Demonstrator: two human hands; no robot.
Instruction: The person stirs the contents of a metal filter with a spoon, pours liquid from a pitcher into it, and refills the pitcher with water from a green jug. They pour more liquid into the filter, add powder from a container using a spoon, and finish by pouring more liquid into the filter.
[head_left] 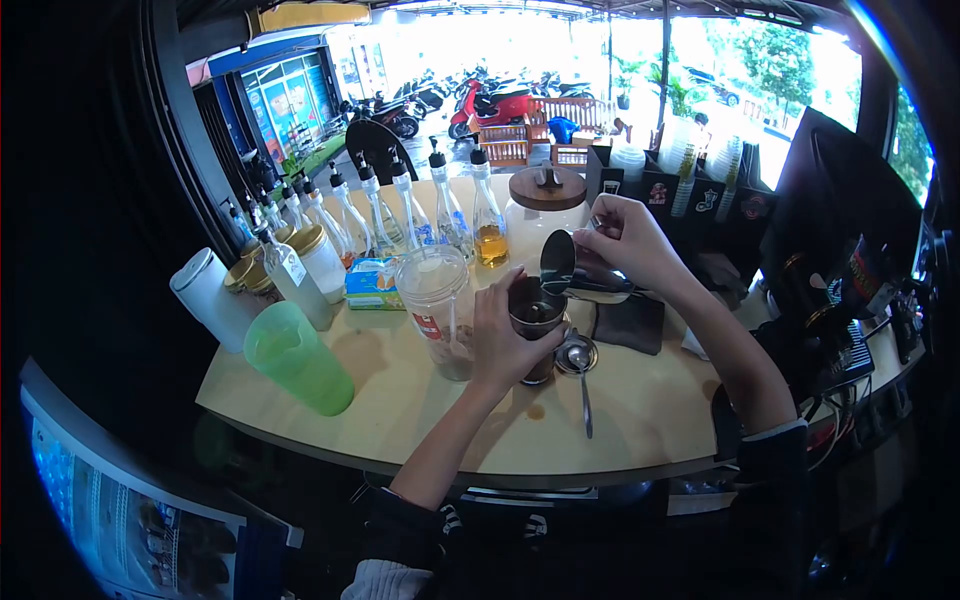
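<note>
My left hand (512, 335) is wrapped around a dark cup (536, 312) that stands upright on the counter. Over its rim, my right hand (630, 240) grips a shiny metal pitcher (598, 278), tipped on its side with its dark oval mouth toward the cup. Whether liquid is flowing cannot be made out. Close on the left of my left hand stands a clear plastic jug (433, 290) with red print and some brown content low down. Just right of the cup, a long-handled spoon (586, 390) rests with its bowl on a small round metal dish (577, 354).
A green plastic jug (300, 358) stands front left. Pump bottles (455, 225) line the back beside a blue-yellow box (375, 284). Behind the pitcher is a wooden-lidded jar (548, 190). A dark cloth (630, 323) lies right, near a black cup holder (660, 195).
</note>
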